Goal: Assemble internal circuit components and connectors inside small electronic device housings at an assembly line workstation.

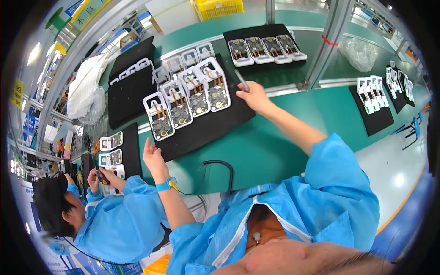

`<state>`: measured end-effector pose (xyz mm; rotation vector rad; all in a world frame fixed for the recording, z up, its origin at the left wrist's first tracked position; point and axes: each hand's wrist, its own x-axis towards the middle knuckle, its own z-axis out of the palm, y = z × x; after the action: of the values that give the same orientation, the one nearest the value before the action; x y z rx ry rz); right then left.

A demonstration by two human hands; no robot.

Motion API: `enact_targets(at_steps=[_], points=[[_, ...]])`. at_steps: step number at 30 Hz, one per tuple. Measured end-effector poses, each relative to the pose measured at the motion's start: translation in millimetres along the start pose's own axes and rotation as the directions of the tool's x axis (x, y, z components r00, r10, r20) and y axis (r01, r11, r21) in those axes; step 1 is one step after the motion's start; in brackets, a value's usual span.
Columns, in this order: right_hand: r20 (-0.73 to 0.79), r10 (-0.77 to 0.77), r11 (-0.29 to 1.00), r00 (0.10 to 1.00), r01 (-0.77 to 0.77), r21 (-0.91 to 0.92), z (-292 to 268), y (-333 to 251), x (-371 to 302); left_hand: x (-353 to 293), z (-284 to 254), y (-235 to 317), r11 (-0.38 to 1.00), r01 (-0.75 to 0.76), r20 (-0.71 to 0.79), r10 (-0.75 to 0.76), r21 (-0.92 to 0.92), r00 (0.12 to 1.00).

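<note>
In front of me, several white-framed units with exposed circuit boards (160,120) stand in a slanted, overlapping row on a black mat (206,132). More white frames show behind them. My right hand (255,97) is closed around a slim grey pen-like tool (241,80), at the mat's right edge. The tool points up and away from me; its exact kind is unclear. My left hand (154,158) holds nothing, its fingers apart, beside the mat's near left corner and below the leftmost unit. A blue wrist strap (165,184) circles that wrist.
Another black mat with units (261,49) lies on the far bench. Black mats with white frames (372,94) are at the right. On my left, a co-worker (110,222) in blue handles a part. A metal post (331,43) rises behind the bench; a black curved tube (224,167) lies near me.
</note>
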<state>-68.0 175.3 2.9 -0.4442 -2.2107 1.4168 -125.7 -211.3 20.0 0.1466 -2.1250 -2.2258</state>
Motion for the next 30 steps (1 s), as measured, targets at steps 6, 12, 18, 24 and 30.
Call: enact_targets(at_steps=[6,12,18,24,30], points=[[0.057,0.222,0.953,0.973,-0.229,0.2,-114.6,6.3,-109.8,-89.9,24.0,3.6,0.997,0.033,0.245,-0.014,-0.072,0.969],[-0.028,0.41,0.909,0.912,-0.405,0.102,-169.7,20.3,-186.7,-150.6,50.3,-26.2,0.996,0.087,0.308,-0.086,0.012,0.948],[0.004,0.504,0.825,0.863,-0.483,0.294,-172.6,38.5,-205.2,-209.2,-21.1,-47.6,0.856,-0.255,0.37,0.082,0.449,0.925],[-0.084,0.154,0.969,0.985,-0.167,-0.182,-172.6,46.4,-197.1,-316.5,-221.9,-61.5,0.341,-0.516,0.614,-0.534,0.785,0.581],[0.001,0.152,0.913,0.988,-0.14,-0.383,-180.1,41.4,-186.2,-244.4,-103.7,9.4,0.654,-0.287,0.408,-0.037,0.7,0.912]])
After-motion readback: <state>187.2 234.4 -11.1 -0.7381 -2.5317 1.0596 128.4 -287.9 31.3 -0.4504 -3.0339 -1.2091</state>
